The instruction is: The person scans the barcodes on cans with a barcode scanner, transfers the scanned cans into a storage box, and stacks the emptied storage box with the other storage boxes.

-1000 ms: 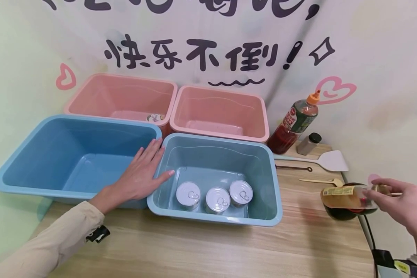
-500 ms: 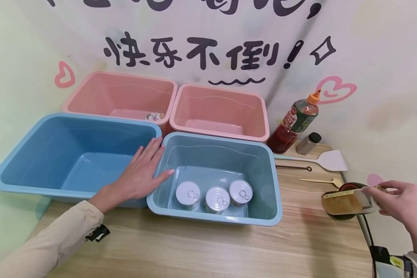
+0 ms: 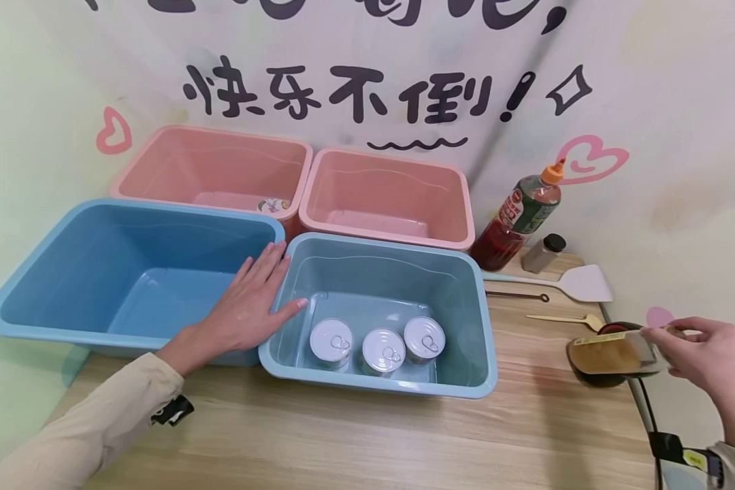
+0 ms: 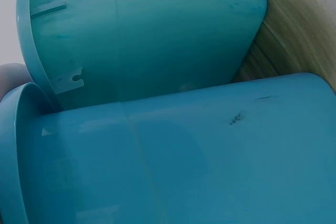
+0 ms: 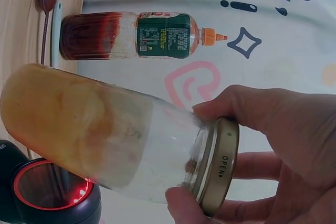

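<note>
My left hand (image 3: 245,309) lies with fingers straight across the adjoining rims of the larger blue tub (image 3: 128,231) and the smaller blue tub (image 3: 488,327). Three pull-tab cans (image 3: 332,340) stand inside the smaller tub. At the far right, my right hand (image 3: 707,357) grips a glass jar (image 3: 612,352) by its lid end. In the right wrist view, thumb and fingers curl round the gold lid (image 5: 219,166), marked OPEN. The tilted jar holds a yellowish-brown content. Only the tubs' outer walls (image 4: 173,156) and a bit of finger show in the left wrist view.
Two pink tubs (image 3: 392,238) stand behind, the left one holding a patterned item (image 3: 273,205). To the right are a red sauce bottle (image 3: 514,221), a black-capped shaker (image 3: 544,252), a white spatula (image 3: 586,283), a small spoon (image 3: 593,320) and a black device (image 5: 58,195) with a red-lit ring.
The jar has turned in my right hand, so its label shows as a narrower strip, and it has shifted slightly. My left hand has stayed on the rims.
</note>
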{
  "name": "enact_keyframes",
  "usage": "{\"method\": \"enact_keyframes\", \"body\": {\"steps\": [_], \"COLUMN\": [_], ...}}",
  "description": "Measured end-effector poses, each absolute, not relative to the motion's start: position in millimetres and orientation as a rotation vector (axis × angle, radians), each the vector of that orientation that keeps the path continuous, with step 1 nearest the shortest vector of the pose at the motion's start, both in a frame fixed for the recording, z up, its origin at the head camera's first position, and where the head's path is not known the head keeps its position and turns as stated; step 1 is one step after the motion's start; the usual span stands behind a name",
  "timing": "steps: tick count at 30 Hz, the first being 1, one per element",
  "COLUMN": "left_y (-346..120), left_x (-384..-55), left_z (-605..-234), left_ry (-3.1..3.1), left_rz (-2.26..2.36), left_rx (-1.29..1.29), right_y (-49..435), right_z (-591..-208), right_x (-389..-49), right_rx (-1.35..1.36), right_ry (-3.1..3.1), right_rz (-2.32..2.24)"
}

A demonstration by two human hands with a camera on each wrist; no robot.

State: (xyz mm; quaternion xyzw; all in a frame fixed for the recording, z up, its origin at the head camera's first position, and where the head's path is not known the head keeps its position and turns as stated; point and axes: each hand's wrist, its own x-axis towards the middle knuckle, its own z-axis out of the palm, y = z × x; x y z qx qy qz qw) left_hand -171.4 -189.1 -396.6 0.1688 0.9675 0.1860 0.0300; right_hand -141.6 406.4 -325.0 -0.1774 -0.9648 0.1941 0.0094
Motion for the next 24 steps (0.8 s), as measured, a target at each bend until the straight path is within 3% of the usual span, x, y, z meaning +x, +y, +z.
{"method": "enact_keyframes", "body": {"steps": [9, 24], "left_y": [-188.5, -188.4], "left_x": [-171.5, -170.8], "left_z": [-397.0, -395.5], "left_ry": [2.989, 2.982], "left_rz": [0.570, 0.559], "left_rx": [0.520, 0.519], "right_y": [405.3, 364.8], "right_z": [-323.0, -282.6], "right_x": [-145.5, -169.0], "right_rx": [-0.591, -0.194], "right_ry": [-3.058, -2.896], "right_rz": [0.553, 0.652]}}
